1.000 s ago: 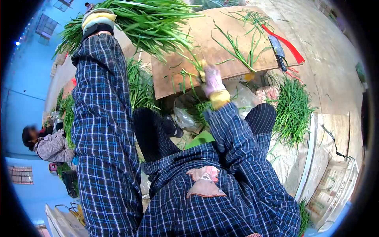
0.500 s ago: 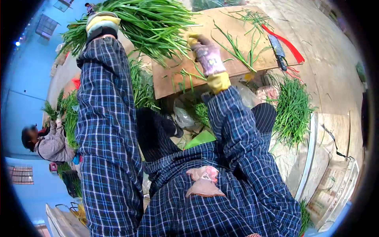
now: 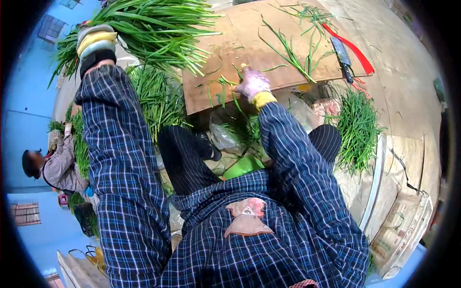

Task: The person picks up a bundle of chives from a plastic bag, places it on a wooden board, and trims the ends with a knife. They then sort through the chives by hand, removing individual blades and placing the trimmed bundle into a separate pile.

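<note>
A large bunch of long green stalks (image 3: 153, 33) hangs over the board's left end, gripped by my gloved left hand (image 3: 96, 41), whose fingers are largely hidden by the leaves. My right hand (image 3: 253, 85), in a purple and yellow glove, is low over the front edge of the brown board (image 3: 216, 62). Its fingers are bent around small loose green stalks; how firmly they hold them is unclear. Farther right on the board lie loose stalks (image 3: 290, 55), a knife (image 3: 341, 57) with a dark handle, and a red strip (image 3: 353, 48).
More green stalks (image 3: 158, 98) lie left of the board, and another pile (image 3: 357, 132) is on the right. Plastic bags (image 3: 223, 137) sit below the board. A white crate (image 3: 401, 230) stands at lower right. Another person (image 3: 62, 165) is at the far left among greens.
My left hand has moved left with the big bunch, uncovering more of the board. My right hand has come down toward the board's front edge, where stalks now hang below it.
</note>
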The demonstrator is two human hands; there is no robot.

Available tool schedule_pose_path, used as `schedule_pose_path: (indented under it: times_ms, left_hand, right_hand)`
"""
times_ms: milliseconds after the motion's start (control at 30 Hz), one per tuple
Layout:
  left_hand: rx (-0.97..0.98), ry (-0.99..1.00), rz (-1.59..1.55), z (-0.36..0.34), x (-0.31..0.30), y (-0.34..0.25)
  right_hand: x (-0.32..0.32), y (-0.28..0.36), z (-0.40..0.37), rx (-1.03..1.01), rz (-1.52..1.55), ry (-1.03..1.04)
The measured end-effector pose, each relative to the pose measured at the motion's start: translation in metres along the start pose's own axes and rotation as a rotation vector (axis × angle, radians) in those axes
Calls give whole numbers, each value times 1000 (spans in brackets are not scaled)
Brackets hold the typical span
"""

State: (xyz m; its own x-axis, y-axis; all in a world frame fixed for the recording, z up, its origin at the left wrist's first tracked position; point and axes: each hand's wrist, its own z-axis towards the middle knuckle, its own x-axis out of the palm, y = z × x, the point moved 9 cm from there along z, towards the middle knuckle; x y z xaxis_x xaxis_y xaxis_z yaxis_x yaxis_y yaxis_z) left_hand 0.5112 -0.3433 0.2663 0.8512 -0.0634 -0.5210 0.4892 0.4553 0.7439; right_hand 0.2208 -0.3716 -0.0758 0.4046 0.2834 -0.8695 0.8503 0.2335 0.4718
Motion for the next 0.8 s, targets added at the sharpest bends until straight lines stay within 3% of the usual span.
schedule_pose_path:
  times_ms: [33, 67, 167, 233, 267, 367, 400, 467, 500, 533, 600, 633, 700, 767, 800]
  left_hand:
    - [0, -58, -10, 4, 8, 4]
    - [5, 74, 5, 7, 20, 7]
    - [98, 17, -28, 38, 110, 44]
    - [43, 16, 55, 12, 86, 26]
    - [13, -47, 61, 11, 94, 28]
    - [-35, 92, -74, 3, 109, 38]
    - [-64, 185, -32, -5, 103, 36]
    - [-9, 324, 45, -20, 82, 19]
    - [-9, 327, 62, -21, 80, 12]
    - [-13, 318, 63, -20, 84, 11]
    - [-26, 294, 50, -20, 90, 2]
    - [-43, 283, 47, -22, 91, -4]
    - [-56, 251, 10, -19, 94, -10]
    - [-63, 217, -42, -18, 97, -19]
    - [-61, 202, -72, -17, 99, -22]
  right_hand:
    - [10, 7, 16, 25, -73, 72]
    - [22, 12, 32, 39, -200, 28]
    - [40, 39, 66, -49, -206, -89]
    - [34, 51, 85, -53, -150, -193]
    - [51, 50, 117, -94, -186, -152]
    - [63, 83, 126, -385, -312, 90]
    - [57, 93, 113, -466, -246, 24]
    - [89, 103, 87, -690, -241, 201]
    - [72, 108, 42, -791, -282, 177]
    - [80, 99, 27, -845, -104, 63]
    - [84, 83, -23, -928, -9, 65]
    - [80, 71, -45, -946, -66, 34]
    - [73, 50, -70, -872, -165, 161]
    - [62, 29, -77, -992, -308, -70]
    - [45, 13, -66, -912, -278, -64]
